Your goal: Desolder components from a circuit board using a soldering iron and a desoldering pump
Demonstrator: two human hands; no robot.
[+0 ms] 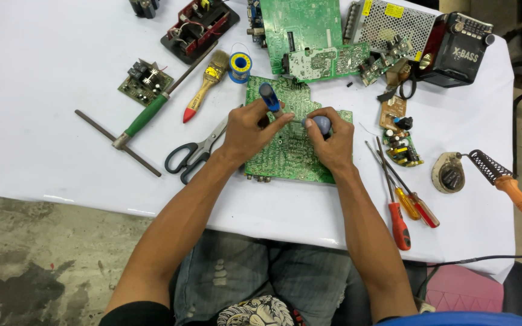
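White table (43,72): scissors (196,150), paintbrush (203,87) beside circuit board (285,151).

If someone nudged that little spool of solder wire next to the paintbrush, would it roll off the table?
The solder spool seems to stand on a flat flange, so a nudge would probably slide it, not roll it. Tipped on its side, it likely would roll. It is probably heavy for its size, and the paintbrush beside it might stop it.

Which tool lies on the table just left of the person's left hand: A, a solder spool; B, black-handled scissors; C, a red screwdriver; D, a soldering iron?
B: the black-handled scissors lie on the white table right beside the left hand, which holds a blue-handled tool.
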